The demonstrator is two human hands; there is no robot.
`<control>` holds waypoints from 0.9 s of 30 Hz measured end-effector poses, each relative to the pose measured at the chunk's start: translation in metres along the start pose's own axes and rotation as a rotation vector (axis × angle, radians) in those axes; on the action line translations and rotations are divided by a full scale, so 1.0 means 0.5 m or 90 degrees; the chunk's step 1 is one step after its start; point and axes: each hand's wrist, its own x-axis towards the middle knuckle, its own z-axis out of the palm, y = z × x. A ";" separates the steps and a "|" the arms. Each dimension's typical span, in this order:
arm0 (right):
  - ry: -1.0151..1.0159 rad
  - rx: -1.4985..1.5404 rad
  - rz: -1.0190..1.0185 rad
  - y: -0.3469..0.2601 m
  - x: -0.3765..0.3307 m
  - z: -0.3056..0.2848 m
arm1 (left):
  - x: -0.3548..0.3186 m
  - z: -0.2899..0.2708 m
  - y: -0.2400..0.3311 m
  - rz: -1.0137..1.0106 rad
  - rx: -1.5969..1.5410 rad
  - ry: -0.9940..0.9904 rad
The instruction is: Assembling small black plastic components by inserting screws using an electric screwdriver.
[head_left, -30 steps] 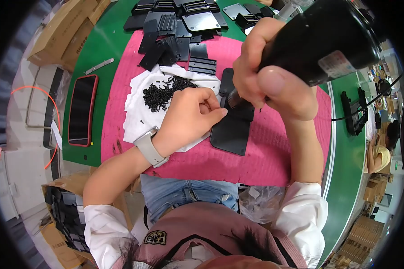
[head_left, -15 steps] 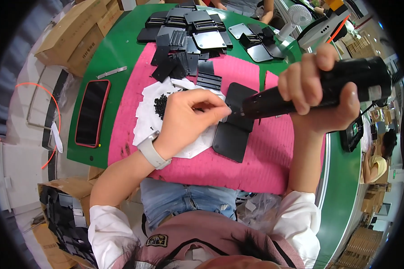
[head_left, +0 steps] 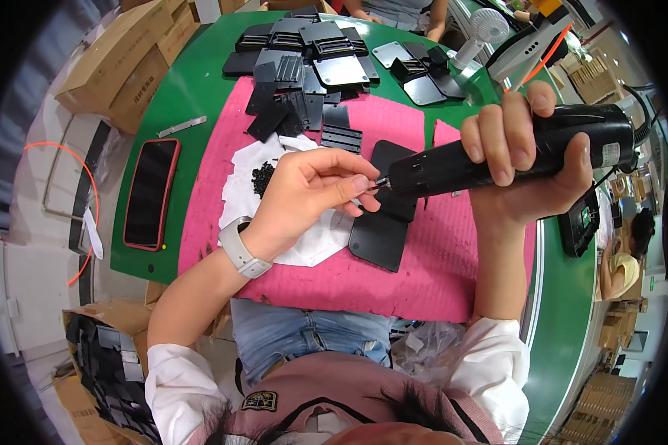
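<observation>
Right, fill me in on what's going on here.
The person's right hand grips a black power driver sideways, its metal tip at the fingertips of the left hand; anything pinched there is too small to tell. Below, a black two-panel part lies on the pink mat. Small black screws are heaped on a white cloth, and more black parts are piled beyond.

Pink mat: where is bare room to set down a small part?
The pink mat looks bare between the black plate and the right forearm; a narrower strip borders the white cloth nearer the person. Crowded: the far left, under piled black parts, and the cloth, with small black pieces and the left hand.
</observation>
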 end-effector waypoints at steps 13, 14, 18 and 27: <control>0.028 0.001 -0.013 0.004 -0.014 0.008 | -0.005 -0.007 -0.015 0.029 -0.017 -0.052; 0.040 -0.008 -0.024 0.006 -0.016 0.009 | -0.005 -0.005 -0.013 0.025 -0.017 -0.055; 0.110 0.014 -0.034 0.006 -0.028 0.009 | -0.003 -0.001 -0.013 -0.066 -0.069 -0.062; 0.114 -0.150 0.036 -0.033 -0.072 -0.033 | 0.000 0.031 -0.054 0.318 0.644 -0.036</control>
